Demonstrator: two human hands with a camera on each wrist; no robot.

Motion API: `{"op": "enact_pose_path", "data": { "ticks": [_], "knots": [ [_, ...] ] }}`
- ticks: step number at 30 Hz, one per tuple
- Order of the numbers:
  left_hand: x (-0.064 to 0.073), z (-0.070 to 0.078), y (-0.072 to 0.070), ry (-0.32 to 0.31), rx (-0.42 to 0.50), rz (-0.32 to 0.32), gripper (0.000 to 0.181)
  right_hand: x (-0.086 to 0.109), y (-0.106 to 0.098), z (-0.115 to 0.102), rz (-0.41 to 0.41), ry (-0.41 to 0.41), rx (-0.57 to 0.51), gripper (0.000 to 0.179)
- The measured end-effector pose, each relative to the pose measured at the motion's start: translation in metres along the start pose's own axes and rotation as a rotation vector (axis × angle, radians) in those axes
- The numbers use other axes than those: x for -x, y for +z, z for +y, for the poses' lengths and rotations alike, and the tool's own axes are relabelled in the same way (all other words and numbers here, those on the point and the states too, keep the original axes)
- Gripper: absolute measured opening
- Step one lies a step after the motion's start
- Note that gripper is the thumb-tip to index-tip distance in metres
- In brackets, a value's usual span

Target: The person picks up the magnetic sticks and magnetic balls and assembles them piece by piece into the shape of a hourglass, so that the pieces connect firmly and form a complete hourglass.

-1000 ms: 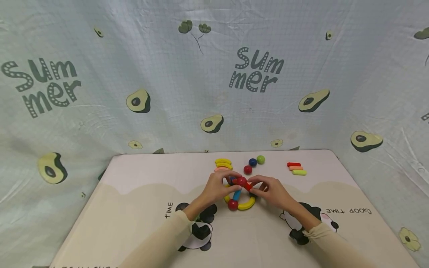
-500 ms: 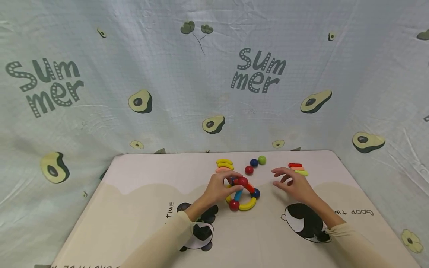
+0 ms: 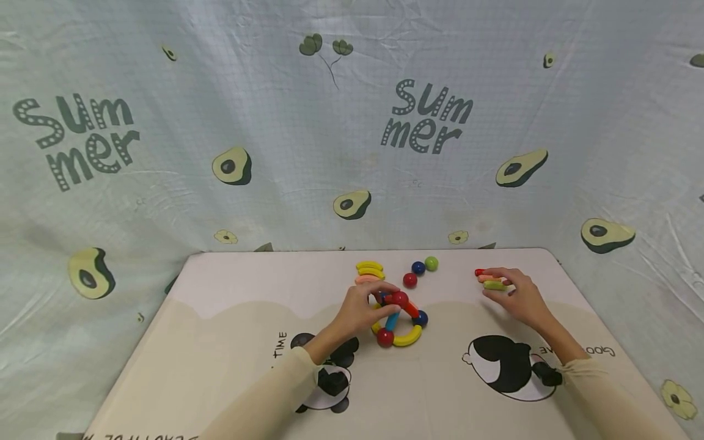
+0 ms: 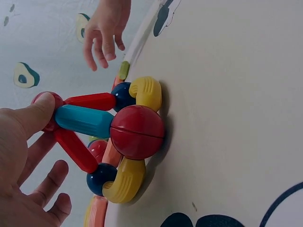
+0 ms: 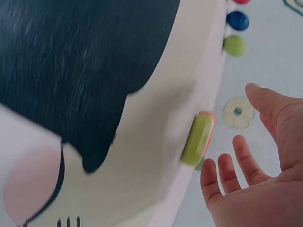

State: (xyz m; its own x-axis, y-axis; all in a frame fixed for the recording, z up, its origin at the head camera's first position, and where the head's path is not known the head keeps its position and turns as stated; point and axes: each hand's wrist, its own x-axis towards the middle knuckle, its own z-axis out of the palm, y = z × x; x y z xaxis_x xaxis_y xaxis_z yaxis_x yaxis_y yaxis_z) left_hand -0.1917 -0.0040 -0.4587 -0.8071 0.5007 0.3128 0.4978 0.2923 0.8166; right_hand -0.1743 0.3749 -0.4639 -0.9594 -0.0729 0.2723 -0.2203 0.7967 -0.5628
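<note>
Sleeves (image 3: 264, 397) of pale cream lead out over a printed table (image 3: 412, 397), where a lower red ball (image 4: 137, 132) marks the near corner of a ball-and-stick frame (image 3: 392, 321) edged with yellow curved pieces (image 4: 127, 182). Above it, the left hand (image 3: 360, 311) pinches the top red ball (image 3: 400, 299); from that grip a turquoise stick (image 4: 84, 121) and red sticks (image 4: 75, 150) slope down to the lower red ball and blue balls (image 4: 102, 178). Right of the grip, well apart from the frame, the right hand (image 3: 522, 299) hovers, fingers parted, holding nothing. A lime stick (image 3: 495, 285) lies just below its thumb and fingers, a gap showing in the wrist views; its long axis runs roughly left to right, and the right hand is much the nearer. Behind it sit an orange stick (image 3: 486, 278) and a far red stick (image 3: 479, 272). Beyond the left hand's grip rest loose yellow arcs (image 3: 370, 265) and, slightly right, a loose blue ball (image 3: 418, 267) and a green ball (image 3: 431, 263). Farthest hangs an avocado-print cloth (image 3: 286, 122).
</note>
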Motion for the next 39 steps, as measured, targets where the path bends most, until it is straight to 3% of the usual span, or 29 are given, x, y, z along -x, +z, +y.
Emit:
{"op": "enact_pose_path", "data": {
  "ticks": [15,26,39],
  "knots": [
    [0.001,-0.002,0.000,-0.032,-0.033,-0.019,0.037,-0.004,0.003,0.029,-0.064,0.180,0.048,0.041],
    [0.003,0.000,-0.002,-0.019,-0.029,-0.017,0.036,-0.008,0.009,0.035,-0.077,0.170,0.040,0.031],
    [0.002,-0.002,-0.001,-0.022,-0.022,-0.017,0.035,-0.008,0.011,0.030,-0.107,0.195,0.033,0.034]
  ]
}}
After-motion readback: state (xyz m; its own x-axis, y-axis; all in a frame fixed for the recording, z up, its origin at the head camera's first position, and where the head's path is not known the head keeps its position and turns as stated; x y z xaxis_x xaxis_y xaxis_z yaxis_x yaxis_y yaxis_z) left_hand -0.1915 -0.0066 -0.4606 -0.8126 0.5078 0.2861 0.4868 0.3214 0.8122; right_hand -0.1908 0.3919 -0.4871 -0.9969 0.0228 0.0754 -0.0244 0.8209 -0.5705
